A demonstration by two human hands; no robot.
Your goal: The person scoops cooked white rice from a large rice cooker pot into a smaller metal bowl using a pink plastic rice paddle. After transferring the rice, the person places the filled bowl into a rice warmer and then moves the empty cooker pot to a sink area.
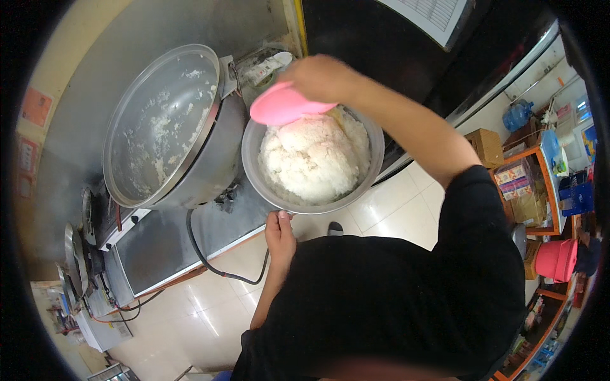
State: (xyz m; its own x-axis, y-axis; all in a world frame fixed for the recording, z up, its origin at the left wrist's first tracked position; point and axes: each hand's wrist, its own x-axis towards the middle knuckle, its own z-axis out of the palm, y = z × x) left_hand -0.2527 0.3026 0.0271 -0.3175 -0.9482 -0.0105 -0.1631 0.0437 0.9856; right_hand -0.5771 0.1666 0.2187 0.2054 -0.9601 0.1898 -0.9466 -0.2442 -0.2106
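Note:
A round metal basin (251, 166) holds a heap of white cooked rice (308, 159). My left hand (281, 233) is closed on the basin's near rim, fingers curled at its edge. Over the far side of the rice, my right hand (321, 76) grips a pink plastic scoop (283, 105), tilted and partly covering the heap. Whether the scoop has a handle is hidden by my hand. Left of the basin stands a large metal pot (216, 162), with a wide lid or pan (146, 133) tipped over it and bits of rice stuck to its inner face.
A metal counter (178, 238) runs under the pot, with a black hose (200, 251) hanging over its edge. Several pan lids (75, 254) lean at the far left. A white package (270, 66) lies behind the basin. Orange shelving (553, 184) and a pink bucket (555, 260) stand at right.

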